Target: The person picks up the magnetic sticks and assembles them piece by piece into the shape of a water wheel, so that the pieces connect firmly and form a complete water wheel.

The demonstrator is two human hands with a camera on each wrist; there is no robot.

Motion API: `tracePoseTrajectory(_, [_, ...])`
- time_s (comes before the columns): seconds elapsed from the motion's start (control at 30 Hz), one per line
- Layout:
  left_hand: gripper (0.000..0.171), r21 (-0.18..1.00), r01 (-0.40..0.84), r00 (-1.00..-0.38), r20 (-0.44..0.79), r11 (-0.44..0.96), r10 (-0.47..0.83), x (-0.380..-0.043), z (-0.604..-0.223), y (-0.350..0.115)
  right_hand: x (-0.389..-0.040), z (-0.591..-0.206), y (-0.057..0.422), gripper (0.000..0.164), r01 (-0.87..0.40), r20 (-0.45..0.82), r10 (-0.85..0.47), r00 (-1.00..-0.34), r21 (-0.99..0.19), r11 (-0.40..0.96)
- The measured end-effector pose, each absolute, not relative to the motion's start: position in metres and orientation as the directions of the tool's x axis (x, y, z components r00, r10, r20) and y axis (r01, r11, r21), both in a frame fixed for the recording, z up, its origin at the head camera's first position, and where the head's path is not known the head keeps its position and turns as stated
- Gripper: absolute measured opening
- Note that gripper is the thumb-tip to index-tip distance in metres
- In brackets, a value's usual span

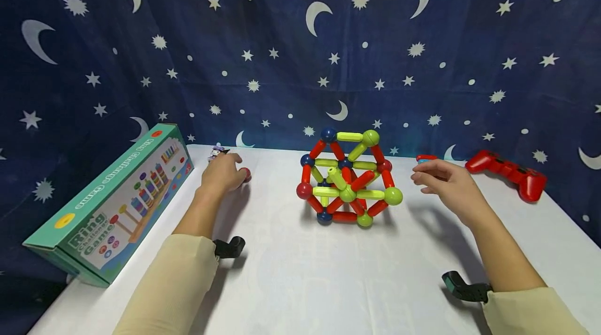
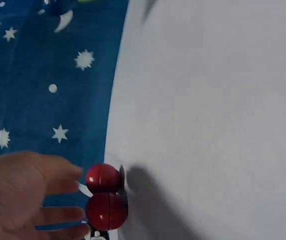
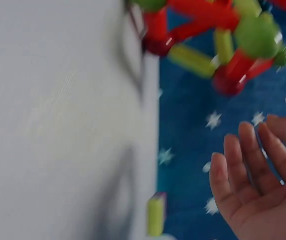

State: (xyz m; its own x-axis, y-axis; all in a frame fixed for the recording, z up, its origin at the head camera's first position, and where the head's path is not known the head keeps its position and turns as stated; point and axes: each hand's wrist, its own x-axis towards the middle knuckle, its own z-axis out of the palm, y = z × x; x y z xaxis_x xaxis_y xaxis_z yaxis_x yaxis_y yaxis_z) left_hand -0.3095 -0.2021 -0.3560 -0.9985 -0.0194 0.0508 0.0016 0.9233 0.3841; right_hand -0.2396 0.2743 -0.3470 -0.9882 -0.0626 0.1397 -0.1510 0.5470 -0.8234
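Note:
Two red balls [image 2: 106, 211] sit side by side on the white tabletop in the left wrist view. My left hand [image 1: 220, 172] is right beside them, its fingers relaxed; whether they touch the balls I cannot tell. A small figurine [image 1: 217, 152] stands just behind that hand. Mid-table is a framework of red and yellow-green rods [image 1: 347, 194] joined by blue, red and green balls. To its right my right hand [image 1: 446, 183] hovers over the table with loosely bent fingers, holding nothing. Small red and blue pieces [image 1: 425, 158] show behind it.
At the left a green ring game box [image 1: 127, 204] lies along the table edge. A red game controller [image 1: 507, 170] is at the back right. A dark blue cloth [image 1: 281, 53] with moons and stars hangs behind the table.

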Motion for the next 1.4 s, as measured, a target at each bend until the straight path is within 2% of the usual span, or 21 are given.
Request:
tracePoseTrajectory(0.07, [0.047, 0.350, -0.002, -1.000, -0.021, 0.937, 0.006, -0.311, -0.357, -0.206, -0.245, -0.355, 0.285, 0.043, -0.120, 0.132, -0.019, -0.991, -0.823, 0.555])
tracePoseTrajectory(0.17, [0.046, 0.328, 0.007, -0.998, -0.060, 0.945, 0.028, -0.314, -0.360, -0.206, -0.252, -0.368, 0.298, 0.042, -0.071, 0.146, 0.067, -0.987, -0.771, 0.633])
tracePoseTrajectory(0.33, [0.043, 0.295, 0.020, -0.999, -0.034, 0.955, 0.031, -0.316, -0.365, -0.203, -0.264, -0.382, 0.314, 0.042, 0.066, 0.139, 0.179, -0.974, -0.581, 0.811])
tracePoseTrajectory(0.53, [0.040, 0.278, 0.049, -0.999, 0.015, 0.959, 0.047, -0.316, -0.369, -0.196, -0.278, -0.383, 0.324, 0.054, 0.122, 0.023, 0.144, -0.989, -0.402, 0.907])
tracePoseTrajectory(0.73, [0.043, 0.295, 0.083, -0.995, 0.071, 0.952, 0.065, -0.316, -0.370, -0.190, -0.286, -0.380, 0.326, 0.058, 0.071, -0.040, 0.063, -0.997, -0.285, 0.956])
tracePoseTrajectory(0.9, [0.041, 0.365, 0.144, -0.983, 0.164, 0.920, 0.088, -0.314, -0.365, -0.183, -0.290, -0.377, 0.324, 0.056, 0.053, -0.054, 0.044, -0.998, -0.184, 0.981])
tracePoseTrajectory(1.2, [0.040, 0.542, 0.226, -0.963, 0.252, 0.809, 0.100, -0.304, -0.346, -0.163, -0.289, -0.371, 0.321, 0.037, 0.070, -0.121, 0.046, -0.992, -0.201, 0.977])
tracePoseTrajectory(1.3, [0.041, 0.577, 0.229, -0.962, 0.256, 0.784, 0.093, -0.300, -0.341, -0.157, -0.287, -0.370, 0.317, 0.036, 0.043, -0.145, 0.012, -0.989, -0.217, 0.975])
tracePoseTrajectory(1.4, [0.040, 0.602, 0.243, -0.956, 0.280, 0.761, 0.085, -0.295, -0.337, -0.153, -0.284, -0.370, 0.310, 0.038, -0.021, -0.114, -0.052, -0.992, -0.259, 0.966])
